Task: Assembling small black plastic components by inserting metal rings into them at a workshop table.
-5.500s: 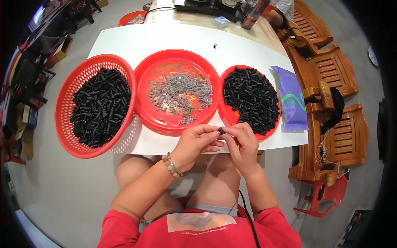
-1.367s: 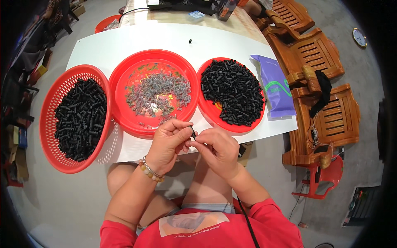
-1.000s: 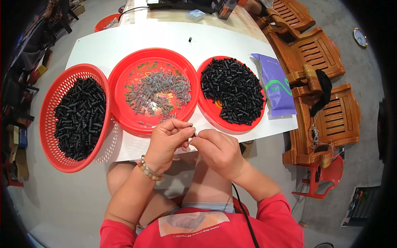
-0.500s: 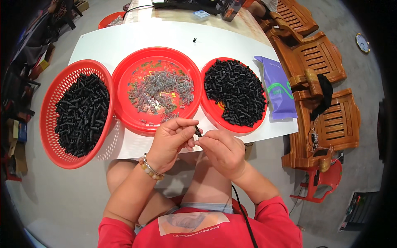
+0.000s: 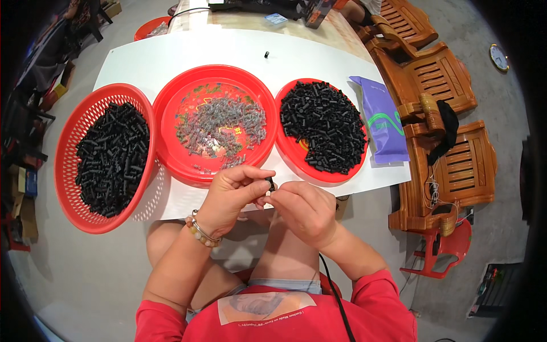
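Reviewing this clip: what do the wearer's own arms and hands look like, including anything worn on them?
The left hand and right hand are gloveless, the forearms bare below short red sleeves. At the left wrist are a silvery bangle and a bracelet of rounded pale and brownish beads; no jewellery shows at the right wrist.

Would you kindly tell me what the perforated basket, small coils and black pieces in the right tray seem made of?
Perforated basket: likely moulded plastic, semi-gloss, given its regular holes.
Small coils: probably shiny metal wire, from their silvery glints.
Black pieces: perhaps satin plastic, being uniformly dark; rubber is possible.
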The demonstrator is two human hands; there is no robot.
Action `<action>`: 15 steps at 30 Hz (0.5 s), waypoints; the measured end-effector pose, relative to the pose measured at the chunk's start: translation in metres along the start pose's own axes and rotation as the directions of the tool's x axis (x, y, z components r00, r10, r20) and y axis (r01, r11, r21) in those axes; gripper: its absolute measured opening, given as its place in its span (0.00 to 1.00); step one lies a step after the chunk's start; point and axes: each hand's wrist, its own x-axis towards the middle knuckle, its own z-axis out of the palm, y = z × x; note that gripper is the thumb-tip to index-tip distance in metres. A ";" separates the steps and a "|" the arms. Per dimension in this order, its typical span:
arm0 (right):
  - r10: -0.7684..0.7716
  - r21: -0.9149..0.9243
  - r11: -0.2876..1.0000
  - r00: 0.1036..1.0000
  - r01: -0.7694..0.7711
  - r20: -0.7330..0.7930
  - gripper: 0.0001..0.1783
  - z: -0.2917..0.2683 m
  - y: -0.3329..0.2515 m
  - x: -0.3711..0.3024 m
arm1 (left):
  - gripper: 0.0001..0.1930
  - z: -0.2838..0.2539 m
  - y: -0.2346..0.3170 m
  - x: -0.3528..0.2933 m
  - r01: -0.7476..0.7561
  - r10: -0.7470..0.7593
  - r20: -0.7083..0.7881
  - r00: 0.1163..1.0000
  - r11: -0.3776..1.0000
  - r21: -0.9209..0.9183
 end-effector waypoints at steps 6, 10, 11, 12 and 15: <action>0.161 0.021 0.987 0.985 -0.162 0.060 0.24 -0.006 -0.003 0.012 | 0.15 -0.001 0.003 -0.002 0.048 -0.047 0.025 0.999 0.998 -0.040; 0.090 0.015 0.995 0.981 -0.094 0.172 0.24 -0.012 -0.002 0.013 | 0.31 0.000 0.014 0.000 0.122 -0.115 0.115 0.987 0.991 -0.056; 0.095 0.016 0.995 0.981 -0.099 0.169 0.24 -0.013 -0.003 0.013 | 0.33 -0.001 0.014 0.000 0.142 -0.128 0.152 0.980 0.986 -0.085; 0.086 0.033 0.995 0.982 -0.093 0.170 0.24 -0.013 -0.004 0.013 | 0.34 -0.001 0.014 -0.001 0.163 -0.140 0.189 0.972 0.980 -0.114; 0.067 0.050 0.996 0.978 -0.078 0.195 0.23 -0.008 -0.005 0.003 | 0.36 0.001 0.015 0.000 0.141 -0.107 0.261 0.959 0.984 -0.112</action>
